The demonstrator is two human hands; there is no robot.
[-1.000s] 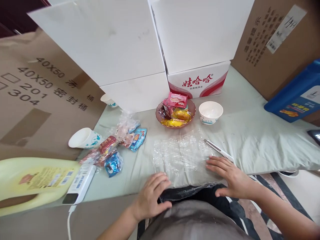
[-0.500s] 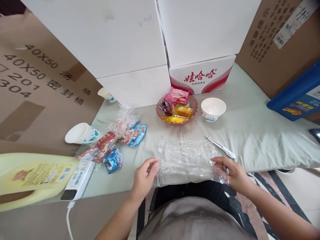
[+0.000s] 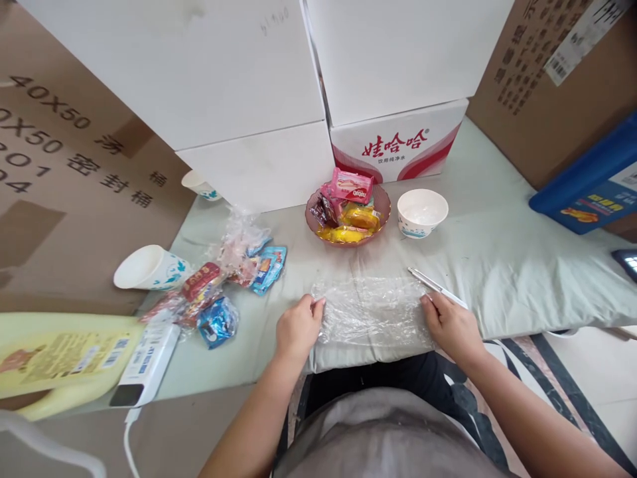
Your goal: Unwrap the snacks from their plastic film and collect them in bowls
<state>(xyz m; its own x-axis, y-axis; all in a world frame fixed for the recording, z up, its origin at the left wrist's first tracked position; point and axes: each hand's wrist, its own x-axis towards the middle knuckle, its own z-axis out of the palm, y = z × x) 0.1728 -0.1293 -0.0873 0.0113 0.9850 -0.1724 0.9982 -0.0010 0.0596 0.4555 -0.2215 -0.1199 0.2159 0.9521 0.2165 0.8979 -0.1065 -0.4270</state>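
A crinkled sheet of clear plastic film (image 3: 373,312) lies spread near the table's front edge; I cannot tell whether it is a bag. My left hand (image 3: 301,328) pinches its left edge between thumb and fingers. At the opposite edge, my right hand (image 3: 450,325) grips the film, fingers closed. A white utility knife (image 3: 432,284) lies just beyond the right hand, its near end partly covered by that hand. Behind the film stands a pink glass bowl (image 3: 318,234) full of wrapped snacks (image 3: 352,186). To its right is a white paper bowl (image 3: 422,216).
Several wrapped snacks and wrappers (image 3: 216,292) lie on the left beside a tipped paper cup (image 3: 149,269). Nearby are a white power bank (image 3: 152,358) with a cable and a yellow jug (image 3: 64,358). White boxes (image 3: 249,73) line the back; a blue container (image 3: 587,182) stands right.
Both hands have shifted slightly up and away from me along the film's edges. My right hand has closed on the film and now overlaps the knife's end. The view has shifted a little.
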